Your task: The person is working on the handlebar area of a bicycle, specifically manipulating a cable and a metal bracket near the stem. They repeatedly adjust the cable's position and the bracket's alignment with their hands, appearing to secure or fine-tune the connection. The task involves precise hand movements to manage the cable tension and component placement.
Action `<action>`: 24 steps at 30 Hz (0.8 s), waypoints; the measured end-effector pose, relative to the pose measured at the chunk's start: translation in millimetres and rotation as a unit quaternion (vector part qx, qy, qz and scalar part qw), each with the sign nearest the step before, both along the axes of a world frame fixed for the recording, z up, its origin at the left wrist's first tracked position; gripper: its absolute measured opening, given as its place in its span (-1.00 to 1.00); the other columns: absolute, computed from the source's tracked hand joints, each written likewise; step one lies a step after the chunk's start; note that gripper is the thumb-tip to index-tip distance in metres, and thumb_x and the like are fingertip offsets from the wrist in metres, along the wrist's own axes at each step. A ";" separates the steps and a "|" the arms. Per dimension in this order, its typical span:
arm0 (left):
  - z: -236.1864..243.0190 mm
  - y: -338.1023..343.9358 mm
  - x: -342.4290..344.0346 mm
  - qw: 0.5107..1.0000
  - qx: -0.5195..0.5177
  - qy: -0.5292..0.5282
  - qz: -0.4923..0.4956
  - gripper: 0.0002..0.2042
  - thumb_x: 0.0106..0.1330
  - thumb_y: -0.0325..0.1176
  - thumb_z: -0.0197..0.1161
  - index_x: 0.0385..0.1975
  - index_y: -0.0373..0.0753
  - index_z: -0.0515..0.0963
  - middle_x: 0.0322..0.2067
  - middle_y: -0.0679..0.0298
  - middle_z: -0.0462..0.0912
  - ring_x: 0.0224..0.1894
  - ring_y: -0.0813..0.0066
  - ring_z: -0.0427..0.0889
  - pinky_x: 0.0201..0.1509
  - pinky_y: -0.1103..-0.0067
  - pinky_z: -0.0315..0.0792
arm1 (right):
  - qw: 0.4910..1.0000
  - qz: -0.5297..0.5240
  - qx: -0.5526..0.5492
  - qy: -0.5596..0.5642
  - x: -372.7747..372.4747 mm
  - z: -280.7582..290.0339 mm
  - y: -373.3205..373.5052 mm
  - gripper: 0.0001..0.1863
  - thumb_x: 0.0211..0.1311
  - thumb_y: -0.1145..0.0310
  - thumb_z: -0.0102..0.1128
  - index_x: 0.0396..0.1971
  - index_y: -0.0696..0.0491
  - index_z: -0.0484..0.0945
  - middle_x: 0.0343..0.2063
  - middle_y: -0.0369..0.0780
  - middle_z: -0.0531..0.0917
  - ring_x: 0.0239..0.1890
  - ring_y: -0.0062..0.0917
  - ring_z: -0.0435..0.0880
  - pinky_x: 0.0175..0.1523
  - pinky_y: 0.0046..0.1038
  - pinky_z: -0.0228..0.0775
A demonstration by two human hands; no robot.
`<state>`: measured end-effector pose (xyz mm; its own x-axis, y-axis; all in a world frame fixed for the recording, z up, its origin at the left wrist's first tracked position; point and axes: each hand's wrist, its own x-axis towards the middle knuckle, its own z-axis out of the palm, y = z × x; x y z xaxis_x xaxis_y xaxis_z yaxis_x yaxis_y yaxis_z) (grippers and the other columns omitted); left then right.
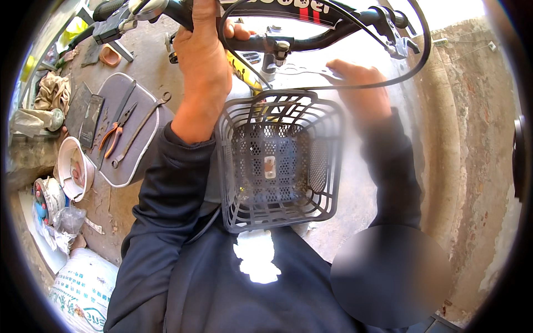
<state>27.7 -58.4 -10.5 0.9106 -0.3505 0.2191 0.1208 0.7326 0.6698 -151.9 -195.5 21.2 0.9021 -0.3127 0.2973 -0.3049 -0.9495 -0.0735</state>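
My left hand (202,72) is closed around the black handlebar (311,43) of a bicycle, left of its stem (272,58). Right of the stem, my right hand (361,89) is blurred, its fingers closed on the end of a pale metal wrench (302,70). The tool's far end points at the stem; glare hides whether they touch. A black plastic basket (317,166) sits below the bar, between my forearms. Inside it lies a small clear and whitish object (270,167). Black cables (355,87) loop in front of my right hand.
On the left, a grey padded board (145,114) holds orange-handled pliers (114,136), another wrench (136,139) and a flat dark strip. Beside it stand a white bucket (88,175) and a printed white sack (83,283). A rough wall (472,166) runs along the right.
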 end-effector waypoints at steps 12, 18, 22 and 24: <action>-10.3 72.8 -42.9 0.867 0.308 -0.389 0.048 -0.92 0.18 -0.47 0.32 -0.38 -0.32 0.59 -0.46 0.27 0.59 -0.43 0.52 0.55 -0.35 0.60 0.44 | 0.987 -0.136 -0.078 0.023 -40.0 22.0 39.1 -0.88 0.04 0.39 0.23 -0.37 -0.01 0.63 -0.44 -0.18 0.65 -0.40 -0.27 0.65 -0.34 -0.33 0.44; 6.0 66.6 -59.3 0.845 0.298 -0.443 0.030 -0.79 0.06 -0.55 0.38 -0.29 -0.30 0.59 -0.34 0.19 0.59 -0.37 0.41 0.58 -0.30 0.58 0.46 | 0.978 -0.189 -0.085 -0.007 -63.1 34.6 46.0 -0.87 0.08 0.32 0.25 -0.37 -0.02 0.66 -0.56 -0.15 0.64 -0.50 -0.26 0.65 -0.37 -0.34 0.44; 12.7 64.6 -64.8 0.827 0.282 -0.485 0.028 -0.76 0.02 -0.57 0.39 -0.27 -0.30 0.60 -0.33 0.19 0.59 -0.42 0.46 0.55 -0.38 0.61 0.44 | 0.971 -0.196 -0.120 -0.064 -80.7 32.9 50.6 -0.83 -0.03 0.45 0.27 -0.35 -0.01 0.66 -0.53 -0.20 0.66 -0.51 -0.34 0.66 -0.42 -0.41 0.43; 16.6 66.5 -72.8 0.837 0.287 -0.466 0.001 -0.75 0.02 -0.57 0.40 -0.26 -0.29 0.60 -0.33 0.20 0.58 -0.44 0.50 0.53 -0.42 0.63 0.41 | 0.973 -0.179 -0.108 -0.093 -86.9 31.2 55.4 -0.75 -0.10 0.53 0.27 -0.33 -0.01 0.66 -0.52 -0.23 0.67 -0.52 -0.39 0.66 -0.44 -0.45 0.43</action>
<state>-45.1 8.2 6.2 0.4387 -0.6406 0.6302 -0.6502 0.2578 0.7147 -238.8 -140.1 52.3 0.6710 -0.5099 0.5383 -0.6201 -0.7839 0.0305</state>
